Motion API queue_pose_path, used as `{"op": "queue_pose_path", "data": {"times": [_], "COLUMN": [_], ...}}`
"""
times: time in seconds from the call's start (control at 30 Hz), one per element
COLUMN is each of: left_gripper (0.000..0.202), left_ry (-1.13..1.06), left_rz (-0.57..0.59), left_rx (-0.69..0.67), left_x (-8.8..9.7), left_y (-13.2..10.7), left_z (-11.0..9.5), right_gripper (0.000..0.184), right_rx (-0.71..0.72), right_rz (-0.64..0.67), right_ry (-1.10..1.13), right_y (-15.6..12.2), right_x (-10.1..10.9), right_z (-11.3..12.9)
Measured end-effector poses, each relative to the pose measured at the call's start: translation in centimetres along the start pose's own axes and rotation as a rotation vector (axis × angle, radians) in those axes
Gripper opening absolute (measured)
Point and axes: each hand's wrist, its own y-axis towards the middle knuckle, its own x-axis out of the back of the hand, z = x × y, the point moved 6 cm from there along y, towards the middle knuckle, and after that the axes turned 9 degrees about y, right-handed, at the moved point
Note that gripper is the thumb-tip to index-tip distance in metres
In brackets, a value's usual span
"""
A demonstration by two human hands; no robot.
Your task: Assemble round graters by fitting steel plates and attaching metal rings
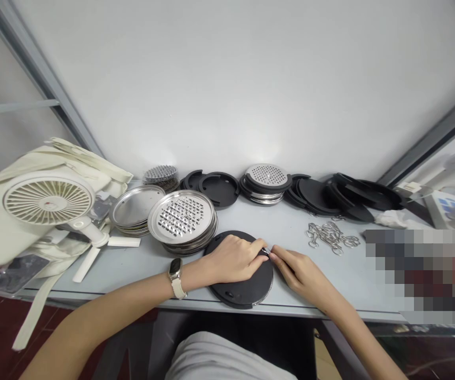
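Note:
A round black disc (247, 293) with a thin silvery edge lies on the table near its front edge. Across its top rests my left hand (235, 258), with thumb and index finger closing on a small metal wire hook (266, 250) at the disc's right rim. From the right side, my right hand (296, 269) pinches the same hook between thumb and fingers. Part of the hook is hidden by the fingertips. Loose wire hooks (330, 236) of a similar look lie in a tangled pile to the right.
Behind my left hand stand a stack of metal grater plates (182, 219) and a stack of plain metal discs (137, 206). Black rings (219, 190), a ring with a perforated plate (267, 176) and more black parts (318, 196) line the wall. A white fan (49, 200) lies left.

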Motion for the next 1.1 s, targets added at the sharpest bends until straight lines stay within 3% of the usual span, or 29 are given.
{"op": "queue_pose_path", "data": {"times": [0.57,1.1], "left_gripper": [0.029,0.028], "left_ry": [-0.064,-0.013], "left_rz": [0.016,0.004], "left_rx": [0.051,0.005], "left_x": [0.24,-0.18], "left_y": [0.09,0.08], "left_z": [0.29,0.12], "right_gripper": [0.018,0.017], "right_rx": [0.011,-0.05], "right_rz": [0.02,-0.004], "right_ry": [-0.019,0.016], "right_y": [-0.04,-0.08], "right_x": [0.03,0.06], "right_z": [0.55,0.11]}}
